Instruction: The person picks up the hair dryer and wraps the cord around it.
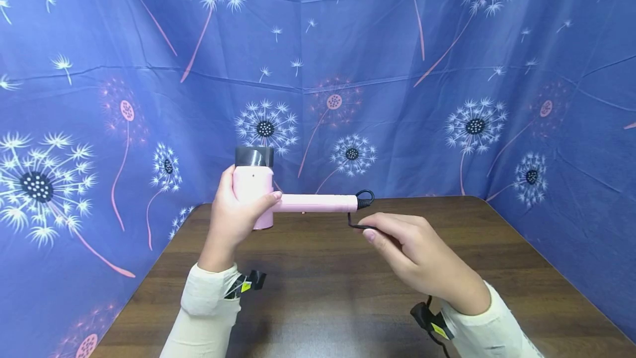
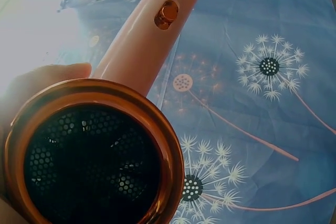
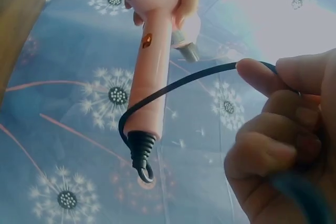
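Observation:
A pink hair dryer (image 1: 318, 203) is held up above the table, its handle lying level and pointing right. My left hand (image 1: 233, 220) grips it round the barrel, thumb across the near side. A dark nozzle (image 1: 254, 156) tops the barrel. The left wrist view shows the copper-coloured rim (image 2: 170, 145) round the rear mesh, and a copper switch (image 2: 167, 14) on the handle. From the handle's end a black cord (image 3: 199, 75) loops back. My right hand (image 1: 422, 256) pinches that cord between thumb and forefinger, the other fingers curled in the right wrist view.
A dark brown wooden table (image 1: 318, 291) spreads below both hands. Behind and beside it hangs a blue cloth (image 1: 397, 32) printed with dandelions. A black strap-on camera (image 1: 422, 314) sits at the right wrist, with more cord hanging near it.

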Action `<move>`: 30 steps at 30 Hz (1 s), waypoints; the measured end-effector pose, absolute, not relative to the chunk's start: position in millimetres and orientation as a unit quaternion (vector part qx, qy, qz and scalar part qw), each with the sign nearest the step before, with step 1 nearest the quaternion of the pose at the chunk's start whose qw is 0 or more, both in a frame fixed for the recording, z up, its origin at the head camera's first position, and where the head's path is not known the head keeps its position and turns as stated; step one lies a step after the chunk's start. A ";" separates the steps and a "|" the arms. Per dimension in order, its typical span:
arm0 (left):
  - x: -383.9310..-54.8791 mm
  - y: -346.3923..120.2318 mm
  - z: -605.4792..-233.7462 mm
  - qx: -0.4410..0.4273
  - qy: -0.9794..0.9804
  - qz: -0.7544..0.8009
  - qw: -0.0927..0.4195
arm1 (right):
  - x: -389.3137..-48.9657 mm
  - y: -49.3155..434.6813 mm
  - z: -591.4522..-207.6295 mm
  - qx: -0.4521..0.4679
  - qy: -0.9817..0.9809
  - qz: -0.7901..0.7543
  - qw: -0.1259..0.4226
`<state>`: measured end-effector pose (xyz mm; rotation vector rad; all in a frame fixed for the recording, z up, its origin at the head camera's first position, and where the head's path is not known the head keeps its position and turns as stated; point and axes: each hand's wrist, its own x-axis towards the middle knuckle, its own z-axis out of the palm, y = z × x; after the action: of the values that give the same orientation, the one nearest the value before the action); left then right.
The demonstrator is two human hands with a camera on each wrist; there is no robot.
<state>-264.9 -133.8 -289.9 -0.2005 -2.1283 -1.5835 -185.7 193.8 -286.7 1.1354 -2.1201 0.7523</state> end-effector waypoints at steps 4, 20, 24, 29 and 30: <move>-263.9 -133.4 -290.0 -0.071 -0.781 -0.573 0.236 | -188.9 193.8 -284.2 0.458 -0.766 0.270 0.362; -263.5 -129.0 -290.8 -0.089 -0.811 -0.541 0.203 | -194.5 205.2 -275.9 0.443 -0.748 0.239 0.433; -262.6 -128.5 -290.7 -0.096 -0.812 -0.540 0.199 | -197.9 208.3 -276.8 0.425 -0.748 0.238 0.452; -262.0 -127.6 -290.1 -0.106 -0.813 -0.539 0.190 | -202.6 211.2 -279.2 0.403 -0.746 0.236 0.474; -262.0 -127.5 -290.1 -0.111 -0.812 -0.541 0.187 | -203.4 211.9 -279.6 0.399 -0.746 0.236 0.478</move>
<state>-262.0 -127.5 -290.1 -0.3110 -2.2859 -1.5236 -203.4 211.9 -279.6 0.9753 -1.8214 0.5773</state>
